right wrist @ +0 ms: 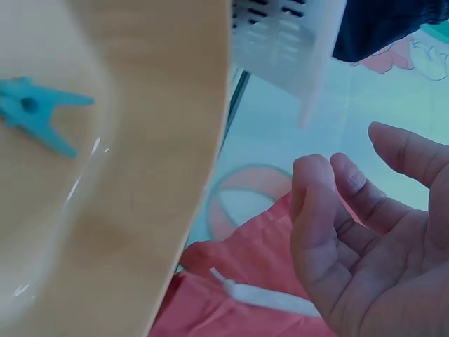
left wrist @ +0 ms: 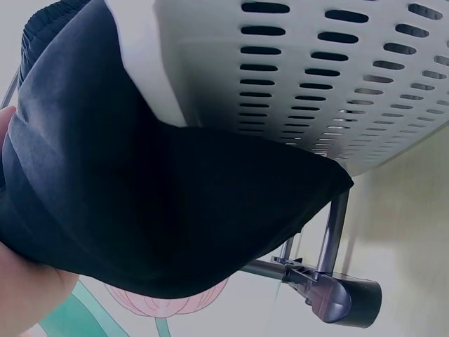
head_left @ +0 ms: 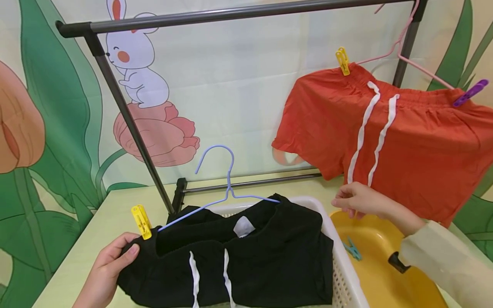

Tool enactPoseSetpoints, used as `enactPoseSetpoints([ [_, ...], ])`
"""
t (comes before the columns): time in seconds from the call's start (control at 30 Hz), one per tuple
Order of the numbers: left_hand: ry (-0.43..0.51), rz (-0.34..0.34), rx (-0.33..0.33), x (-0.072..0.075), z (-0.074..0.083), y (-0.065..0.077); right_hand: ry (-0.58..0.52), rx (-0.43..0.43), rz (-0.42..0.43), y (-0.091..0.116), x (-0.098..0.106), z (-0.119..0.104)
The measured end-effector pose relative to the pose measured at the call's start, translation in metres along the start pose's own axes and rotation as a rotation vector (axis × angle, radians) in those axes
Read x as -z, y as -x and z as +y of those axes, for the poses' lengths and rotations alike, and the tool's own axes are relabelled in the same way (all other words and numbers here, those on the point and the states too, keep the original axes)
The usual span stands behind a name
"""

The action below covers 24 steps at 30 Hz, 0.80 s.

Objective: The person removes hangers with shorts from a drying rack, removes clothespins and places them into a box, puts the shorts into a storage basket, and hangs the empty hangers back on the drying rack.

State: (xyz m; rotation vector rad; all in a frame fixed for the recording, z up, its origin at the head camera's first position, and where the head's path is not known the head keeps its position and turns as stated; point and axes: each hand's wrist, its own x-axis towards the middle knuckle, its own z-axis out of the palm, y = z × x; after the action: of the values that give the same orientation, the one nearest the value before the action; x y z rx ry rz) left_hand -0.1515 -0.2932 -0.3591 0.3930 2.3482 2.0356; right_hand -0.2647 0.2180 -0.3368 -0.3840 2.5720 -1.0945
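My left hand (head_left: pixel 111 265) pinches the left side of a pair of black shorts (head_left: pixel 277 252) with white drawstrings. A blue hanger (head_left: pixel 229 188) lies in their waist, its hook pointing up. One yellow clothespin (head_left: pixel 141 221) clips the waistband at the left, just above my thumb. In the left wrist view, the black fabric (left wrist: pixel 105 175) drapes past the basket's side. My right hand (head_left: pixel 362 200) hovers above the far edge of a yellow basin (head_left: pixel 385 265), fingers loosely bent, holding nothing. Inside the basin lies a teal clothespin (right wrist: pixel 35 109).
Under the black shorts stands a white perforated basket (head_left: pixel 343 265). A dark metal rack (head_left: pixel 231 15) rises behind it. Red shorts (head_left: pixel 423 149) hang at the right from a pink hanger (head_left: pixel 400 42), clipped by a yellow clothespin (head_left: pixel 342 61) and a purple one (head_left: pixel 470 93).
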Motion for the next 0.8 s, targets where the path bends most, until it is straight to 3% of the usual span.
enactPoseSetpoints([
  [0.3,-0.019,0.013,0.018,0.000,0.000,0.000,-0.058,0.058,-0.068,0.004,-0.001,-0.020],
  [0.8,-0.039,0.037,0.034,-0.001,-0.001,-0.001,-0.037,0.206,-0.164,0.012,-0.006,-0.067],
])
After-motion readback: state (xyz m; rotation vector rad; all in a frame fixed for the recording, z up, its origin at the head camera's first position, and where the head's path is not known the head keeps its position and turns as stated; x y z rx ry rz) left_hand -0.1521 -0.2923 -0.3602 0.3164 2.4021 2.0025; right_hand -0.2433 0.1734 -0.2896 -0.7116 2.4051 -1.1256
